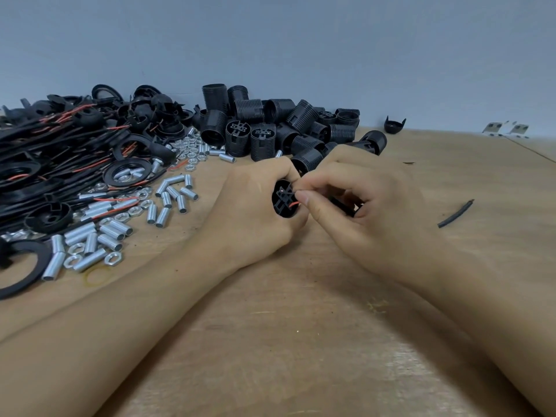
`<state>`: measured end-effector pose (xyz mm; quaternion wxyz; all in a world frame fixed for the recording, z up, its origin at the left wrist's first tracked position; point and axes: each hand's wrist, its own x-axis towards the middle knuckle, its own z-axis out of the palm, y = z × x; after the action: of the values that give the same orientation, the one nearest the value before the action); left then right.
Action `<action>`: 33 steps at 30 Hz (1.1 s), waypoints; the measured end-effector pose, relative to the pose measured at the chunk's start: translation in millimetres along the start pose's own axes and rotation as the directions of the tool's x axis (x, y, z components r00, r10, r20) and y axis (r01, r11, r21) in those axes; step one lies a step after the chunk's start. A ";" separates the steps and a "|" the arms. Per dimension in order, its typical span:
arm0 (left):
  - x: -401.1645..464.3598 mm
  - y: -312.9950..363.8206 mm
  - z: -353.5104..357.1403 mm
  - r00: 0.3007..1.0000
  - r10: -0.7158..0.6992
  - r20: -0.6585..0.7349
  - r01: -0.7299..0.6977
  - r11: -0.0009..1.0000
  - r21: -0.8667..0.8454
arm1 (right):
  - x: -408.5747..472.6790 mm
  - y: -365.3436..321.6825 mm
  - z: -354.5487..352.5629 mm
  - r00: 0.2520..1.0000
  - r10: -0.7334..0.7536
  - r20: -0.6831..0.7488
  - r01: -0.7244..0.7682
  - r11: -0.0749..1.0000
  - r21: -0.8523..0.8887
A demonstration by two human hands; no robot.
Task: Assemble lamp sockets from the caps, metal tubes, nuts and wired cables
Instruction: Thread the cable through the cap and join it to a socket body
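Wooden table (301, 341) carries all parts. Left hand (255, 212) grips a socket (284, 200) at table centre. Right hand (361, 206) pinches a red wire (293, 204) at the socket's end face. Tubes (168, 200), nuts (186, 145) and cables (45, 145) lie toward the left edge; sockets pile (285, 124) at the far edge.

tubes (168, 200) left of hands (301, 203)

1. Bare wooden table (301, 341) lies near, between the forearms, and right of the right hand (370, 212); only a black sleeve scrap (455, 213) lies there.
2. Left, scattered metal tubes (168, 200), nuts (141, 210) and tangled wired cables (60, 152) crowd the surface.
3. Far, piled black socket bodies (270, 121) block the way, touching both hands.
4. A lone cap (394, 124) stands far right.
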<state>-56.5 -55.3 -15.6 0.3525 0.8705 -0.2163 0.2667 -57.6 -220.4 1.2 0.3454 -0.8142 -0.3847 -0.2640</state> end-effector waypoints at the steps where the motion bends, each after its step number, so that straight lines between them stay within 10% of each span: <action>1: 0.3 -0.4 -0.3 1.000 0.007 -0.001 -0.007 1.000 0.024 | 0.2 0.2 -0.7 1.000 0.002 0.016 -0.002 1.000 -0.007; 33: 2.3 -0.5 1.3 0.989 0.002 0.145 -0.025 0.987 0.156 | 3.1 -7.3 -0.4 0.986 0.120 0.112 -0.113 0.991 -0.068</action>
<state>-54.1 -56.4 -15.2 0.2642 0.9112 -0.2255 0.2216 -61.9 -216.0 6.3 0.3121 -0.8596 -0.3475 -0.2072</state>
